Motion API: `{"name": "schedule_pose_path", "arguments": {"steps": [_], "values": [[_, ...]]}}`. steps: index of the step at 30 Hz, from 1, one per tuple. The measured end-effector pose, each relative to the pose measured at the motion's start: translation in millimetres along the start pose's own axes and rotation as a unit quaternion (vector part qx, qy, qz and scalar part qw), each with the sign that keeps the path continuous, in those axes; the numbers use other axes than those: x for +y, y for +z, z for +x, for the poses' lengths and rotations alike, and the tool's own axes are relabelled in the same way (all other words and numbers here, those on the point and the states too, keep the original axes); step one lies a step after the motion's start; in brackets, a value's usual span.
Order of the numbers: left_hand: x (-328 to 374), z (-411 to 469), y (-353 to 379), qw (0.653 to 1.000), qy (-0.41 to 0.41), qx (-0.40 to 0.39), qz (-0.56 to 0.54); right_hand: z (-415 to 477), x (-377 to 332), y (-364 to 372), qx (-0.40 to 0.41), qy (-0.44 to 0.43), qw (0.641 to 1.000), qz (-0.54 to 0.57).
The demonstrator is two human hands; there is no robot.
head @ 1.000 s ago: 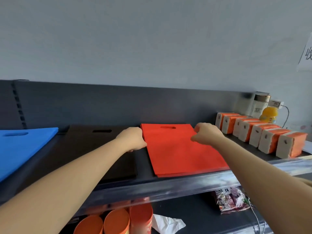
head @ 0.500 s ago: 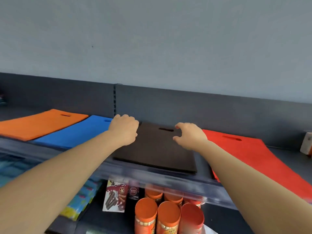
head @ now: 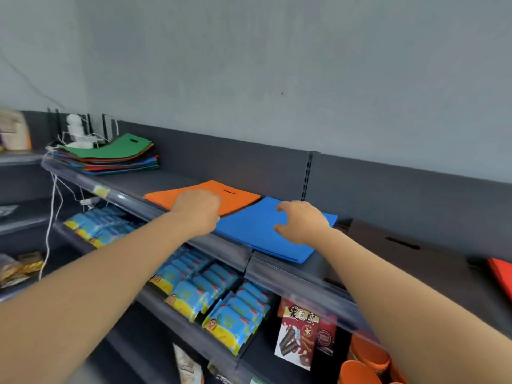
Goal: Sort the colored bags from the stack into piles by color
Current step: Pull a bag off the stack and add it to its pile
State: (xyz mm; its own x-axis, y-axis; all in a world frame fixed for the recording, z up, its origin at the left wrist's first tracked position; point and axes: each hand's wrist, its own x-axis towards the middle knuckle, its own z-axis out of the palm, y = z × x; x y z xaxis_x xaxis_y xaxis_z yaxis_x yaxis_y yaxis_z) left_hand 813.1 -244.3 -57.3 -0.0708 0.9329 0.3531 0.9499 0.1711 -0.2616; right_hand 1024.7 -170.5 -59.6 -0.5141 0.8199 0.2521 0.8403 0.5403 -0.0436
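1. Mixed stack of bags (head: 110,155), green one on top, sits at the far left end of the top shelf (head: 171,181), its front edge overhanging the shelf's front edge.
2. Sorted piles run along the shelf's front edge, left to right: orange bag (head: 241,199), blue bag (head: 249,231), dark bag (head: 410,261), red bag (head: 502,275). The red bag is cut off by the right border. The blue bag's corner overlaps the orange one.
3. Left hand (head: 198,210): arm stretched forward, knuckles up, fingers curled under. It is over the orange bag's near right corner, beside the blue bag's left edge. Fingertips hidden, so I cannot tell whether it grips anything.
4. Right hand (head: 302,224): arm extended, palm down over the middle of the blue bag, fingers loosely bent and spread, thumb out to the left. Nothing held. Contact with the bag cannot be told.
5. Writing: the dark snack packet (head: 297,336) on the lower shelf carries large white Chinese characters, which I cannot read with certainty.
6. Blue-and-yellow packets (head: 221,314) beside it show a cartoon figure; print too small.
7. Yellow tag (head: 101,191) on the shelf's front rail is blurred.
8. Orange cups (head: 368,356) stand at the lower right.
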Motion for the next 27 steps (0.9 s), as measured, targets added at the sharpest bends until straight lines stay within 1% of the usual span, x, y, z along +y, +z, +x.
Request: {"name": "schedule_pose_path", "arguments": {"steps": [3, 10, 16, 21, 27], "values": [[-50.1, -0.7, 13.3, 1.0, -0.014, -0.001, 0.02, 30.4, -45.3, 10.3, -0.002, -0.016, 1.0, 0.005], [-160.5, 3.2, 52.4, 1.0, -0.026, 0.005, 0.012, 96.4, -140.9, 29.5, 0.003, -0.038, 0.999, 0.026], [-233.6, 3.0, 79.8, 0.999, -0.04, 0.0, 0.024, 148.0, -206.6, 49.4, 0.003, -0.07, 0.997, 0.025], [-288.8, 10.2, 103.7, 0.997, -0.072, -0.01, 0.013, 200.6, -255.1, 66.3, -0.01, -0.099, 0.995, 0.023], [-356.2, 33.2, 133.3, 0.993, -0.117, -0.011, 0.028, 274.2, -312.5, 91.5, -0.011, -0.147, 0.988, 0.036]]}}
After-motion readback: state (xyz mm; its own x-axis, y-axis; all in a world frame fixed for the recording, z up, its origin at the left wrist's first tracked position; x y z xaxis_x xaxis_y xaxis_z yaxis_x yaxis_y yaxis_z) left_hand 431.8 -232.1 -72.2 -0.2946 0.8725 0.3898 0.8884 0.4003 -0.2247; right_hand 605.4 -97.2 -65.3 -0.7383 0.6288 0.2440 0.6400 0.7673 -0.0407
